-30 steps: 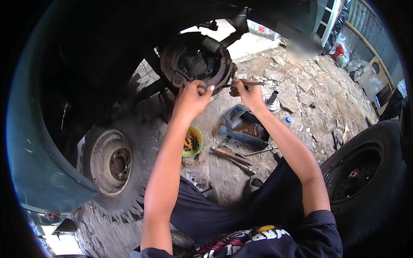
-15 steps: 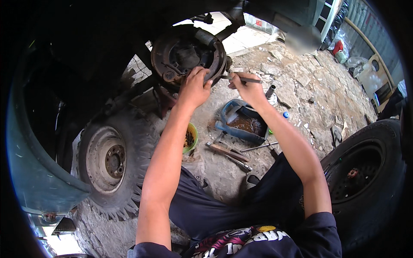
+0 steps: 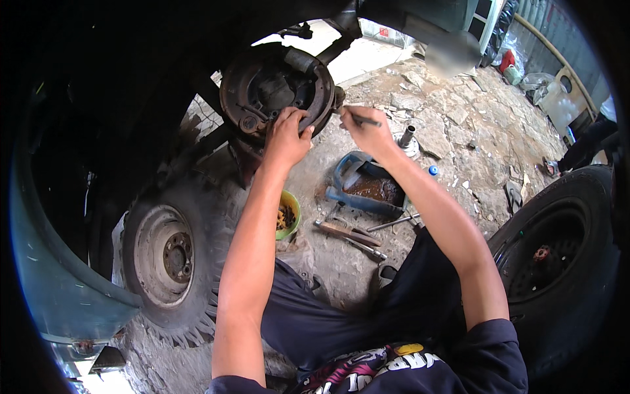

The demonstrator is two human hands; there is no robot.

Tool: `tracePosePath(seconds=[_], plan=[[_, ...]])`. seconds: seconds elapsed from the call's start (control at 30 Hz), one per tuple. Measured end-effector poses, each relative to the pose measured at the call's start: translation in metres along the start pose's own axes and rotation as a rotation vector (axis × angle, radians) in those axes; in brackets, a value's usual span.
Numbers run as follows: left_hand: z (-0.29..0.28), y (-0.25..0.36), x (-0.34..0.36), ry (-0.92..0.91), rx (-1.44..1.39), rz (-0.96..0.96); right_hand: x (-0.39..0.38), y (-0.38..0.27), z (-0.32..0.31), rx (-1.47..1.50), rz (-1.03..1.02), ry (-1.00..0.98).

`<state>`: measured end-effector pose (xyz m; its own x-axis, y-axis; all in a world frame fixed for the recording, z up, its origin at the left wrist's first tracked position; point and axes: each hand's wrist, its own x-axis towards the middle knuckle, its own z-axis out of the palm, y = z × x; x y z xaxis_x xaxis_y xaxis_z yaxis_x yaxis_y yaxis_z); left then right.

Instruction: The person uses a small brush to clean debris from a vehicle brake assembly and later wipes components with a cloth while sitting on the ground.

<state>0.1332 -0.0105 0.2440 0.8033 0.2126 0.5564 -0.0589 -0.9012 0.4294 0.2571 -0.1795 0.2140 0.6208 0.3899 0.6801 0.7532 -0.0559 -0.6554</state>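
Note:
A rusty round brake assembly (image 3: 233,92) with curved brake shoes is mounted under the vehicle, ahead of me. At its lower edge, my left hand (image 3: 289,136) has its fingers bent over the brake shoe (image 3: 318,115), thumb on the near side. My right hand (image 3: 367,134) is closed around a thin dark metal bar (image 3: 366,121), just right of the assembly. The bar's far end points toward the assembly's right edge; I cannot tell whether it touches.
Below stands a blue cut-open container (image 3: 364,200) with brown liquid, beside a green bowl (image 3: 293,213) of small parts. A wooden-handled hammer (image 3: 344,232) and other tools lie on the stone ground. Wheels stand left (image 3: 164,256) and right (image 3: 545,249). A person's leg (image 3: 584,148) shows far right.
The view has shifted slightly, so the brake assembly sits a little lower and further left. Both hands stay beside it, the bar still in my right. A person's leg has appeared far right.

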Motion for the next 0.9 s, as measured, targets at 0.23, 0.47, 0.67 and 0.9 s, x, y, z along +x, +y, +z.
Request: tracePosePath(seconds=[0.23, 0.47, 0.67, 0.9], plan=[[0.011, 0.005, 0.003, -0.018, 0.037, 0.0, 0.031, 0.002, 0.002, -0.015, 0.008, 0.092], [0.005, -0.001, -0.001, -0.037, 0.004, -0.019, -0.002, -0.002, 0.003, -0.058, -0.174, 0.049], [0.009, 0.004, 0.004, -0.018, 0.018, 0.003, 0.01, -0.002, 0.002, -0.012, -0.17, 0.136], [0.006, 0.0, 0.0, -0.029, 0.033, 0.018, 0.004, -0.01, -0.001, -0.057, 0.056, -0.019]])
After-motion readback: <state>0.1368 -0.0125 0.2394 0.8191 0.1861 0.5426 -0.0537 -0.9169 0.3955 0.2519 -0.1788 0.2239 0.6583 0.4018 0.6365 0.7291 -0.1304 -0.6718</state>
